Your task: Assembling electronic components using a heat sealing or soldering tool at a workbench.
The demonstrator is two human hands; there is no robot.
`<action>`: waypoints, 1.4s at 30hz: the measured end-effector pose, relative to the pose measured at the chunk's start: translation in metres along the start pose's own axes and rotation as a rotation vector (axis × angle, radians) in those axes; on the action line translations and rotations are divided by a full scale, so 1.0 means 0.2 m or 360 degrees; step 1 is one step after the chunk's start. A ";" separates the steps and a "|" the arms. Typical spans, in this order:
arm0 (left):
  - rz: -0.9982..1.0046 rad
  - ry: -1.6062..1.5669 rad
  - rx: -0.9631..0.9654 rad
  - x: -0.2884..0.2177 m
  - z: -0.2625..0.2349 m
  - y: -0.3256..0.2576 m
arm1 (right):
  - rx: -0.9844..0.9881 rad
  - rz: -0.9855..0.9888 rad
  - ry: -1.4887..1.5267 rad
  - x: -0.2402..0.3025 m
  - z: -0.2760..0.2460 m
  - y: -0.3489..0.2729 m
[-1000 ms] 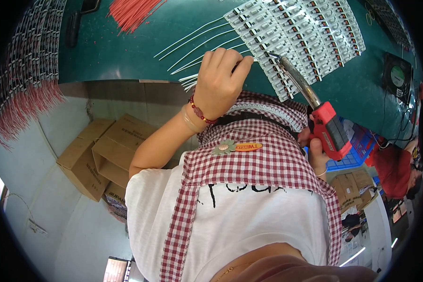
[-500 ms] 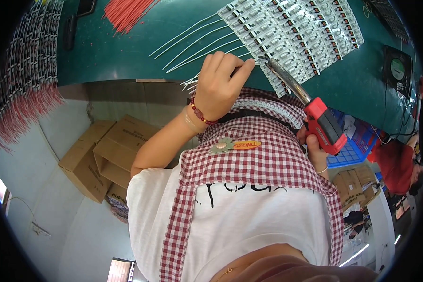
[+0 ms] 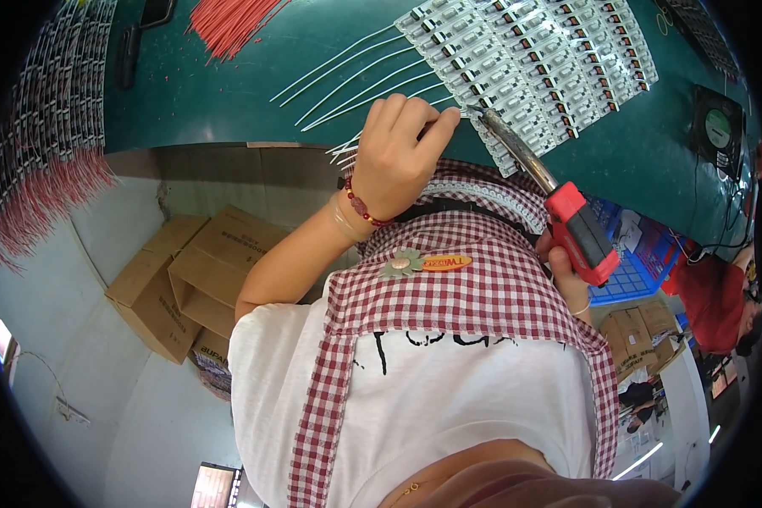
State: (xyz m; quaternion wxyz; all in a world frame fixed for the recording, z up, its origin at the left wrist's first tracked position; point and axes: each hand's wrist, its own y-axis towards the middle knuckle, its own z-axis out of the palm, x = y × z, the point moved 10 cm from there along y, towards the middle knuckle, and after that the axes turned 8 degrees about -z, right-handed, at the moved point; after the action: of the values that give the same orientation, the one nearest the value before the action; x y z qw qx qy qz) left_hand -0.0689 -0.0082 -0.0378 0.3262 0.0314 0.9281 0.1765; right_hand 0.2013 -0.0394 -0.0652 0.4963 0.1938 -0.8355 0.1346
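Note:
My left hand (image 3: 398, 157) is closed, with thumb and forefinger pinched at the near left corner of a panel of small white circuit boards (image 3: 533, 63). White wires (image 3: 351, 93) fan out leftward from the panel's edge, and several loose wire ends (image 3: 344, 152) stick out beside the palm. A wire seems to lie in the pinch, its tip by the nearest board. My right hand (image 3: 568, 278) is wrapped round the red and black handle of a soldering iron (image 3: 578, 222). Its metal tip points up and left, close to my left fingertips at the board edge; contact is hard to make out.
On the green table (image 3: 203, 102) lies a bundle of red wires (image 3: 229, 25). Wired boards (image 3: 51, 102) hang over the left end. A black device (image 3: 717, 127) stands at right. Cardboard boxes (image 3: 157, 284), a blue crate (image 3: 622, 275) and a person in red (image 3: 709, 296) are beyond.
The soldering iron's handle has swung slightly left and toward me, while its tip stays near the board edge. My left hand has barely moved.

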 end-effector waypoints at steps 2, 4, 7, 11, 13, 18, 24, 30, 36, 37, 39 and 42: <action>0.0006 0.0006 0.0008 0.00 0.00 0.00 | -0.0028 0.0106 0.0157 0.00 -0.01 0.00; -0.0002 0.0004 0.0017 0.00 0.01 0.00 | -0.0057 0.0214 0.0313 -0.03 -0.01 -0.01; -0.0014 0.0006 0.0021 0.01 0.00 0.01 | -0.0012 0.0216 0.0216 -0.04 -0.01 -0.02; -0.0006 0.0032 -0.0015 0.01 0.00 0.01 | -0.0032 0.0198 0.0255 -0.01 -0.01 0.00; 0.0030 0.0024 -0.0033 -0.01 -0.01 0.01 | -0.0106 0.0203 0.0338 0.00 -0.02 0.00; 0.0062 -0.0010 0.0014 -0.04 0.00 -0.03 | -0.0055 0.0166 0.0215 -0.04 -0.03 -0.07; 0.0044 -0.0020 0.0025 -0.03 0.02 -0.03 | -0.0054 0.0162 0.0193 -0.02 -0.01 -0.05; 0.0038 -0.0005 0.0036 -0.03 0.02 -0.03 | 0.0054 0.0038 -0.0172 -0.02 -0.01 -0.08; 0.0040 -0.0016 0.0033 -0.02 0.03 -0.03 | -0.0005 0.0245 0.0244 -0.03 -0.01 -0.07; 0.0041 -0.0018 0.0038 -0.02 0.03 -0.03 | -0.0010 0.0248 0.0240 -0.03 -0.01 -0.06; 0.0039 -0.0009 0.0041 -0.02 0.03 -0.03 | -0.0083 0.0107 0.0209 0.01 -0.01 -0.03; 0.0044 -0.0001 0.0047 -0.03 0.03 -0.03 | 0.0015 0.0152 0.0033 -0.03 0.01 -0.06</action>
State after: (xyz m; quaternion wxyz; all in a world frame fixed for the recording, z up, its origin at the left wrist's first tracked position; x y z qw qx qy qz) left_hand -0.0609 -0.0133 -0.0413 0.3237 0.0490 0.9300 0.1672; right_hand 0.2076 -0.0508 -0.0709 0.4969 0.1545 -0.8380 0.1641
